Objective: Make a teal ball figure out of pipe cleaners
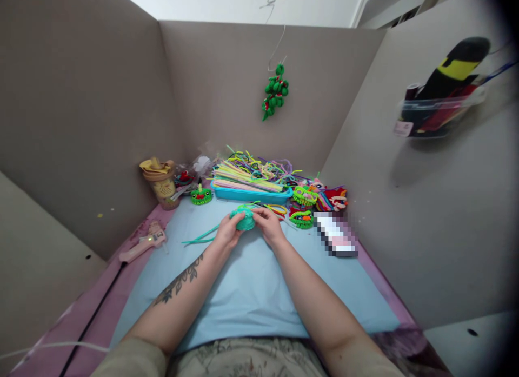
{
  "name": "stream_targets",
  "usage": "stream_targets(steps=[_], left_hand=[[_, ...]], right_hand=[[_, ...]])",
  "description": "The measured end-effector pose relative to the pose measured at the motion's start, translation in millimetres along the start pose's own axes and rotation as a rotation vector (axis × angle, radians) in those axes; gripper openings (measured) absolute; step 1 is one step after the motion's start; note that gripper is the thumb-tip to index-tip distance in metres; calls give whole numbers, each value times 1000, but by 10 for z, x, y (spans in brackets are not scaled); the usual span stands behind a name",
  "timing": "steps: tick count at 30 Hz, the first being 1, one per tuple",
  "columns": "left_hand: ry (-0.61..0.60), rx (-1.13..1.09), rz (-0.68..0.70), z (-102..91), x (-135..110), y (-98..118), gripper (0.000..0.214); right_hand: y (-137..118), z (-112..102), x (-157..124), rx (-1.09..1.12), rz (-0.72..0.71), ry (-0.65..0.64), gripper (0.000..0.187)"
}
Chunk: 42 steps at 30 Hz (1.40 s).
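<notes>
Between my hands, above the blue cloth [259,290], is a rounded teal piece made of coiled pipe cleaner [245,220]. My left hand [229,229] grips it from the left with the thumb on top. At its right edge, my right hand [267,224] pinches with thumb and fingertips; what exactly lies between them is too small to make out. Loose teal pipe cleaner ends [200,238] stretch out to the left over the cloth. Just behind my hands lie yellow and red-handled pliers or scissors [275,208], partly hidden.
A blue tray [251,195] heaped with coloured pipe cleaners stands at the back. Finished-looking green figures [201,194] flank it. On the left are a pink glue gun [146,244] with a black cord and a cup [161,185]. A phone [335,233] lies right. Grey panels surround three sides.
</notes>
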<state>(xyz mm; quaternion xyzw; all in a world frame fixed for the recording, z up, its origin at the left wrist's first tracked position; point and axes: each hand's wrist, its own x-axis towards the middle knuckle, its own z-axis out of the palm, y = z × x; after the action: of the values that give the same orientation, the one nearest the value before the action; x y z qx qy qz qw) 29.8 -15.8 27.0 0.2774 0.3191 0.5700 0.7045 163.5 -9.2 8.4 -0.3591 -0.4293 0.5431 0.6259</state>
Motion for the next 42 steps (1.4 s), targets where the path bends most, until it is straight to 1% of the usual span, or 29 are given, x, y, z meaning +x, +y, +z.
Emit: stream_targets(steps=[7, 9, 11, 14, 17, 19, 24, 27, 29, 32, 34, 37, 40, 42], left_hand=[[-32, 27, 41, 40, -47, -14, 32], [-2, 23, 23, 47, -60, -7, 39], [55, 17, 0, 44, -62, -10, 45], [110, -1, 7, 27, -43, -33, 48], [150, -14, 45, 11, -12, -53, 44], [156, -9, 67, 3, 5, -51, 39], [121, -18, 104, -19, 35, -3, 26], [91, -82, 120, -30, 51, 16, 24], [59, -129, 105, -31, 57, 16, 21], [52, -180, 33, -18, 58, 8, 15], [55, -203, -11, 0, 55, 8, 11], [69, -241, -49, 29, 53, 29, 7], [121, -276, -76, 34, 67, 64, 7], [118, -254, -75, 20, 83, 84, 7]], right_hand=[[-17, 20, 5, 77, 47, 32, 25], [-23, 21, 7, 87, 43, 42, 25], [-21, 24, 8, 99, 39, 50, 24], [-2, 35, 1, 95, 41, 33, 25], [23, 46, -5, 49, 34, -10, 25], [30, 46, -4, 21, 32, -15, 28], [37, 21, 6, 6, 87, 65, 36], [61, 17, -2, -32, 91, 14, 37], [79, 25, -9, -24, 93, -18, 37], [87, 43, -11, 11, 101, 0, 37], [79, 50, -7, 7, 76, 35, 35], [52, 51, -5, -69, -14, 78, 30], [10, 48, -18, -189, -93, 79, 24], [-18, 46, -31, -268, -141, 74, 21]])
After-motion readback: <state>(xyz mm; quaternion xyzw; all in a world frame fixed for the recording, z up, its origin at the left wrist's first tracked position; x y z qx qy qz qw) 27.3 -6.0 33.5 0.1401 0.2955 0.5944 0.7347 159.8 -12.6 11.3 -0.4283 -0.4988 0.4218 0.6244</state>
